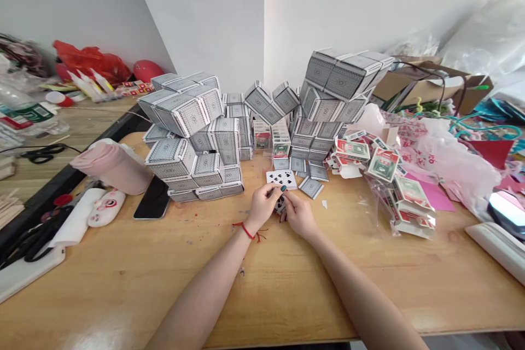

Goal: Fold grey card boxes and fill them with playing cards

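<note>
My left hand (262, 205) and my right hand (298, 214) meet at the middle of the wooden table (123, 279), fingers closed together on a small bunch of playing cards (280, 205). A red string bracelet circles my left wrist. Just beyond my fingers a face-up spade card (281, 178) lies flat, with a face-down card (310, 187) to its right. Blocks made of grey-backed cards (192, 136) are stacked in heaps behind, left and right (336, 93).
Red-and-green card boxes in plastic wrap (394, 186) lie at the right, beside pink bags and a paper bag. A black phone (152, 198), a pink roll (112, 167), scissors (28, 240) and a white roll sit at the left.
</note>
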`<state>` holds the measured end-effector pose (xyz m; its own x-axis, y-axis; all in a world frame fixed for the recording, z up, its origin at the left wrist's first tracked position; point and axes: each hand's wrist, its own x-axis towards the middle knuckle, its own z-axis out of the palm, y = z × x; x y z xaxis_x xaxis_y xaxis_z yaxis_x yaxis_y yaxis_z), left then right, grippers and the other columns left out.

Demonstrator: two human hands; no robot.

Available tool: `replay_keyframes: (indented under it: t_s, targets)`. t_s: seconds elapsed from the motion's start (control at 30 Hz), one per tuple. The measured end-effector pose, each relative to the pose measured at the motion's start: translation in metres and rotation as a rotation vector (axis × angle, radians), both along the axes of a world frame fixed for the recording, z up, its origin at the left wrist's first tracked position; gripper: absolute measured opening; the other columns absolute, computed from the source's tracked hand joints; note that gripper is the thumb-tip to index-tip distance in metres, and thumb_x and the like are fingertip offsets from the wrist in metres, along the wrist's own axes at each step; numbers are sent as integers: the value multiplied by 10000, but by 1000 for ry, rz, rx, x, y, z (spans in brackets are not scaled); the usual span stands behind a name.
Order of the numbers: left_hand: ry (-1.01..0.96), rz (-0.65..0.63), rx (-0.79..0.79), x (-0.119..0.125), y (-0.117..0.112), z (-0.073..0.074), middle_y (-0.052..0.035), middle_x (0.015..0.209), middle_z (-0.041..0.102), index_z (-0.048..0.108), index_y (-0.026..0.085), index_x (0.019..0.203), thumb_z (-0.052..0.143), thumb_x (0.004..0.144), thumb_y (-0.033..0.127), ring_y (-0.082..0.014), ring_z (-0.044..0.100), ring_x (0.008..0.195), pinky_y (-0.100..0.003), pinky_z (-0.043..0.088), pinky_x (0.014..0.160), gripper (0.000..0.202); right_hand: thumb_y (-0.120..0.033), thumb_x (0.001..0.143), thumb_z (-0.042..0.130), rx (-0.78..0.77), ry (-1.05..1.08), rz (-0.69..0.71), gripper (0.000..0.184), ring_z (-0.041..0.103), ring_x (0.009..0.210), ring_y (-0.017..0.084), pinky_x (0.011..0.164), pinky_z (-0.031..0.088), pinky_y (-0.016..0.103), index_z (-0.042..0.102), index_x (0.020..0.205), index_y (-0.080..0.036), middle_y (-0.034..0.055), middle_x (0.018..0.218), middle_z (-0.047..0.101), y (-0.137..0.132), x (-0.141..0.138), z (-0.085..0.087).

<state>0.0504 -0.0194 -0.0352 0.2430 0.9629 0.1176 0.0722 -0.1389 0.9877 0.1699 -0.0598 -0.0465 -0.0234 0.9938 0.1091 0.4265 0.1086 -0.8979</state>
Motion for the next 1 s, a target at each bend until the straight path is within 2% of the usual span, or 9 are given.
replay_keyframes:
  t_s: [0.17, 0.3, 0.53, 0.73, 0.9, 1.0]
  targets:
    - [-12, -35, 25, 0, 0, -1, -52, 840, 662, 649, 146, 835, 552, 766, 367, -151, 584, 756, -236, 445, 670, 251, -225, 842, 331, 75, -85, -34, 302, 537, 415, 140, 473, 416, 234, 600, 980, -213, -16, 489, 554, 0, 3, 0]
    - [-9, -82, 31, 2, -3, -2, -70, 933, 665, 649, 147, 902, 531, 784, 371, -167, 595, 830, -250, 453, 726, 279, -231, 833, 351, 160, -177, -77, 268, 517, 469, 142, 483, 380, 235, 602, 919, -196, 11, 569, 578, -1, 3, 2]
    - [103, -10, 74, 2, -3, -4, -50, 816, 669, 641, 140, 880, 442, 835, 367, -148, 585, 717, -225, 436, 619, 305, -286, 805, 438, 71, 63, -70, 169, 489, 425, 106, 433, 362, 214, 489, 957, -232, -2, 706, 600, 1, 1, 4]
    - [243, 87, 172, 1, -4, -5, -33, 668, 642, 639, 139, 796, 413, 850, 335, -124, 551, 591, -206, 391, 535, 304, -284, 760, 514, 46, 166, -57, 226, 440, 402, 100, 405, 335, 202, 401, 951, -242, -58, 587, 516, 1, -2, 5]
    - [201, 160, 191, 0, -6, -4, -51, 814, 670, 628, 162, 906, 436, 844, 304, -134, 592, 688, -215, 435, 602, 247, -294, 747, 540, 86, 175, -167, 250, 464, 458, 114, 469, 375, 221, 411, 950, -225, -66, 543, 513, 4, 0, 3]
    - [144, 133, 182, 0, -4, -3, -44, 894, 666, 615, 181, 935, 481, 819, 258, -130, 604, 731, -223, 464, 650, 193, -327, 734, 559, 97, 199, -258, 244, 524, 537, 129, 515, 412, 243, 435, 914, -217, -19, 655, 579, 8, 5, 0]
